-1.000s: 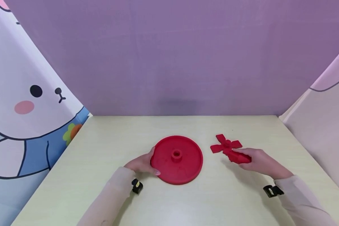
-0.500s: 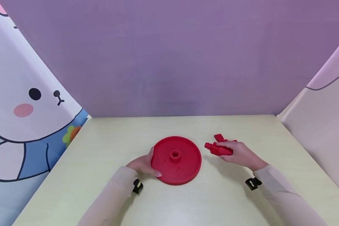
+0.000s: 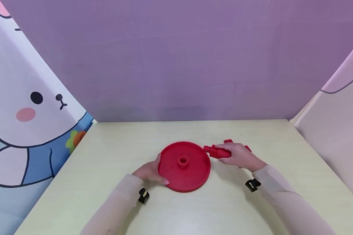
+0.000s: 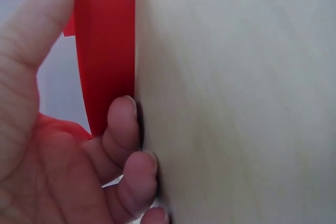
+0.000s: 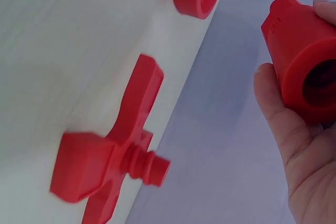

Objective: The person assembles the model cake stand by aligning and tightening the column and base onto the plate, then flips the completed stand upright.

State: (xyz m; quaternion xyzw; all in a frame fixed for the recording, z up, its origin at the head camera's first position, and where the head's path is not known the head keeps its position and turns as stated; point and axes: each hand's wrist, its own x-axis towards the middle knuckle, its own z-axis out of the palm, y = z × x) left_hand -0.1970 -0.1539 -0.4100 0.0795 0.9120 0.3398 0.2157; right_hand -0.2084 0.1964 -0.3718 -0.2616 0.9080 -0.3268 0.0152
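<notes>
A round red disc (image 3: 191,178) with a raised rim and a central socket lies on the table. My left hand (image 3: 148,171) holds its left edge; in the left wrist view, thumb and curled fingers are against the disc's side wall (image 4: 107,51). My right hand (image 3: 239,156) grips a red hollow cylinder (image 3: 220,152) above the table, its narrow tip pointing left towards the disc's far right edge. The right wrist view shows the cylinder's open end (image 5: 315,85). Partly hidden behind that hand, a red cross-shaped piece (image 5: 113,161) with a ridged central stub rests on the table.
The pale wooden table (image 3: 129,140) ends at a purple backdrop (image 3: 179,65). A cartoon-printed sheet (image 3: 6,98) slopes along the left, and a pale sheet (image 3: 338,130) borders the right.
My right hand has moved left with the cylinder, away from the cross-shaped piece, which stays behind on the table. The cylinder's tip now points left. My left hand stays at the disc.
</notes>
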